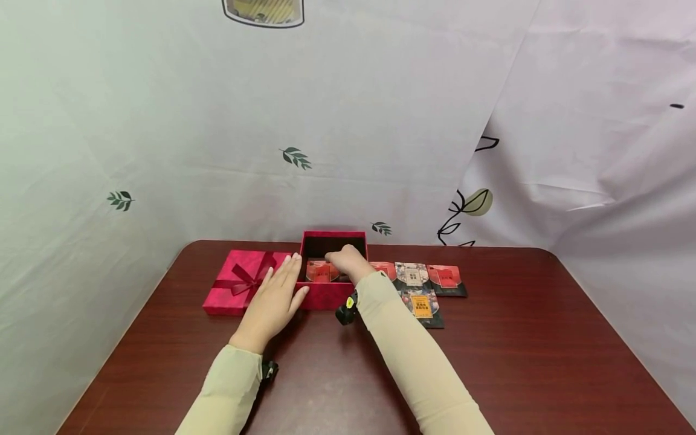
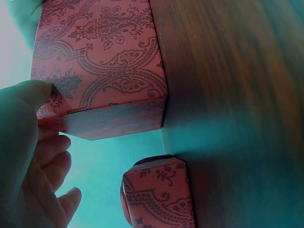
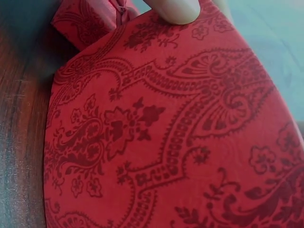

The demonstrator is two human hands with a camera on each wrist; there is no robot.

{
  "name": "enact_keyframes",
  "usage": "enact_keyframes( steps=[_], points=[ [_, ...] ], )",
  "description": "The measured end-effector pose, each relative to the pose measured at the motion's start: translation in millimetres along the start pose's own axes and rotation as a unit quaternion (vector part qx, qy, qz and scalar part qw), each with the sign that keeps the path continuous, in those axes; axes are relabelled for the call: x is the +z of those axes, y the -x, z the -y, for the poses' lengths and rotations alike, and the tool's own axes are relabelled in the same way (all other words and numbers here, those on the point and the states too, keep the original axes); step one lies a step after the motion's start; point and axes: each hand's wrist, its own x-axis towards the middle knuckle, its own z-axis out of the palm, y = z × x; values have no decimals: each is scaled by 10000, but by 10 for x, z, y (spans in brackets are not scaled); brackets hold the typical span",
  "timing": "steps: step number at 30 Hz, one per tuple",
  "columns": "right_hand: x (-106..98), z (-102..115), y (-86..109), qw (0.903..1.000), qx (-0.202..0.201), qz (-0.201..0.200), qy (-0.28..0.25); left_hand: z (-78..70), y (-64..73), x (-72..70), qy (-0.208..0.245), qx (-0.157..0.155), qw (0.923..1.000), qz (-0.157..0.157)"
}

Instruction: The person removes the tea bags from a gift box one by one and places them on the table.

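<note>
A red patterned gift box (image 1: 326,296) stands without its lid at the back of the table, dark inside. My left hand (image 1: 274,299) has its fingers stretched forward along the box's left side. In the left wrist view, its thumb (image 2: 35,92) rests on the box's front wall near the edge. My right hand (image 1: 349,263) reaches over the front wall into the box. Its thumb (image 3: 180,9) shows at the rim in the right wrist view; its other fingers are hidden. A flat red-and-black packet (image 1: 319,272) is inside the box, beside the right hand.
The red lid (image 1: 231,284), tied with a ribbon bow, lies left of the box. Right of it are several flat packets, among them a white one (image 1: 412,275), a red one (image 1: 447,279) and a yellow-labelled one (image 1: 422,307). White printed cloth (image 1: 337,121) hangs behind the table.
</note>
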Motion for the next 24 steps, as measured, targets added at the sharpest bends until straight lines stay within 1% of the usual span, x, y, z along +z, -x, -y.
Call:
enact_keyframes(
  steps=[6,15,19,24],
  points=[
    [-1,-17,-12,9999,45,142,37,1,-6,5,9,69,10000,-58],
    [0,-16,-26,9995,91,284,-42,1,-2,-1,4,58,10000,-48],
    [-3,-13,-37,9995,135,274,-68,-1,-2,-4,16,44,10000,-43],
    [-11,-20,-29,9992,153,124,-336,-3,-5,0,-5,41,10000,-27]
  ],
)
